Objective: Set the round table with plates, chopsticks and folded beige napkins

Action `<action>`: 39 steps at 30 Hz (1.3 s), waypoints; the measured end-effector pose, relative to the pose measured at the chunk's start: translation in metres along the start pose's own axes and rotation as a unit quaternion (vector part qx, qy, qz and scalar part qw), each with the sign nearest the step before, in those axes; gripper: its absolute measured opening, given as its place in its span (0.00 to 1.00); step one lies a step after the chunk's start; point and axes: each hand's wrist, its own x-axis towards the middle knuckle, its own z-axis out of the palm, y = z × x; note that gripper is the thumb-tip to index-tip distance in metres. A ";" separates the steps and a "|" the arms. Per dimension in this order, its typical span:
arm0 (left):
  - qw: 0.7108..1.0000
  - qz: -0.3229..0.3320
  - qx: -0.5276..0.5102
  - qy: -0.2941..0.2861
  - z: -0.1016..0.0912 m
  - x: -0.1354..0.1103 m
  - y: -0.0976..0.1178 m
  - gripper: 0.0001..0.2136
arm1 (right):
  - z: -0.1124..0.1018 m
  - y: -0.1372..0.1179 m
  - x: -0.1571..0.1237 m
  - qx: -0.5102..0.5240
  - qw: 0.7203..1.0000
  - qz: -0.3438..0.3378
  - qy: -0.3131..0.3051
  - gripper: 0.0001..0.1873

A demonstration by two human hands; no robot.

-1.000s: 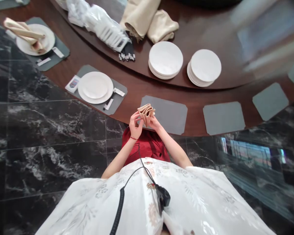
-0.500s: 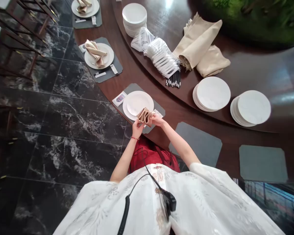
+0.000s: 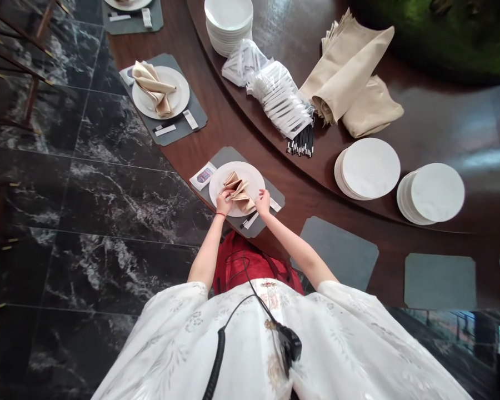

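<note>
A beige folded napkin (image 3: pixel 242 196) lies on the white plate (image 3: pixel 256 174) in front of me, its pleats fanned toward the right. My left hand (image 3: pixel 223 203) is closed on the napkin's left end, partly covering it. My right hand (image 3: pixel 262 202) is beside the fanned right end, fingers loosely bent and apart, with nothing visible in them. Beneath the plate is a grey placemat (image 3: pixel 229 154). A printed white packet (image 3: pixel 203 176) sits at its left corner. Chopsticks in a white sleeve (image 3: pixel 250 221) lie right of the plate, partly hidden by my right arm.
Farther left, another plate (image 3: pixel 183 91) bears a folded napkin. The raised round turntable holds stacked plates (image 3: pixel 229 15), more stacks at right (image 3: pixel 370 166), wrapped chopsticks (image 3: pixel 277 97) and beige cloths (image 3: pixel 350 61). Grey placemats (image 3: pixel 337 250) continue along the table edge. Chairs (image 3: pixel 31 100) stand left.
The pleated napkin, held in both hands at the plate's near edge, has moved onto the plate and spread open. My right hand has come off it, and the view has shifted slightly.
</note>
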 end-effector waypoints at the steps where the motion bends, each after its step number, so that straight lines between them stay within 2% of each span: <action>1: 1.000 0.006 0.001 0.015 0.001 -0.001 -0.002 0.11 | -0.008 -0.004 0.005 -0.041 0.998 -0.054 0.005 0.16; 3: 0.999 0.012 0.008 0.045 0.004 -0.004 -0.004 0.14 | -0.018 -0.015 0.018 -0.151 0.970 -0.187 -0.048 0.15; 5: 0.998 0.005 0.020 0.067 0.006 -0.007 -0.005 0.16 | -0.016 -0.031 0.033 -0.246 0.911 -0.293 -0.158 0.16; 7: 0.997 -0.004 0.029 0.077 0.006 -0.008 -0.006 0.17 | -0.004 -0.047 0.048 -0.310 0.845 -0.359 -0.247 0.15; 9: 0.995 -0.001 0.044 0.090 0.004 -0.008 -0.005 0.17 | 0.012 -0.060 0.060 -0.365 0.789 -0.396 -0.296 0.11; 11: 0.992 0.012 0.068 0.106 0.000 -0.006 -0.006 0.17 | 0.027 -0.067 0.069 -0.405 0.748 -0.415 -0.324 0.08; 13: 0.990 0.018 0.086 0.110 -0.004 -0.004 -0.007 0.17 | 0.039 -0.069 0.077 -0.428 0.723 -0.425 -0.339 0.08; 16: 0.992 -0.001 0.081 0.093 -0.007 -0.002 -0.012 0.15 | 0.052 -0.063 0.083 -0.430 0.708 -0.440 -0.347 0.09; 21: 0.995 -0.003 0.062 0.084 -0.004 0.000 -0.013 0.14 | 0.062 -0.051 0.088 -0.412 0.715 -0.454 -0.336 0.11; 24: 0.993 0.006 0.061 0.099 -0.002 0.001 -0.008 0.15 | 0.061 -0.055 0.093 -0.408 0.703 -0.454 -0.365 0.11; 27: 0.993 -0.008 0.064 0.101 -0.002 0.002 -0.004 0.15 | 0.051 -0.064 0.096 -0.395 0.692 -0.447 -0.406 0.11; 29: 0.992 -0.019 0.067 0.100 -0.004 0.001 -0.005 0.17 | 0.034 -0.067 0.098 -0.377 0.704 -0.441 -0.410 0.12; 31: 0.992 -0.028 0.071 0.097 -0.008 -0.004 -0.007 0.21 | 0.005 -0.067 0.102 -0.351 0.742 -0.426 -0.382 0.16; 33: 0.992 -0.036 0.078 0.092 -0.013 -0.013 -0.010 0.25 | -0.036 -0.063 0.111 -0.334 0.796 -0.398 -0.312 0.18; 36: 0.989 -0.043 0.098 0.100 -0.024 -0.035 -0.012 0.22 | -0.112 -0.049 0.131 -0.332 0.871 -0.335 -0.138 0.19; 39: 0.980 -0.042 0.121 0.150 -0.033 -0.056 -0.005 0.19 | -0.187 -0.027 0.150 -0.290 0.929 -0.231 0.011 0.15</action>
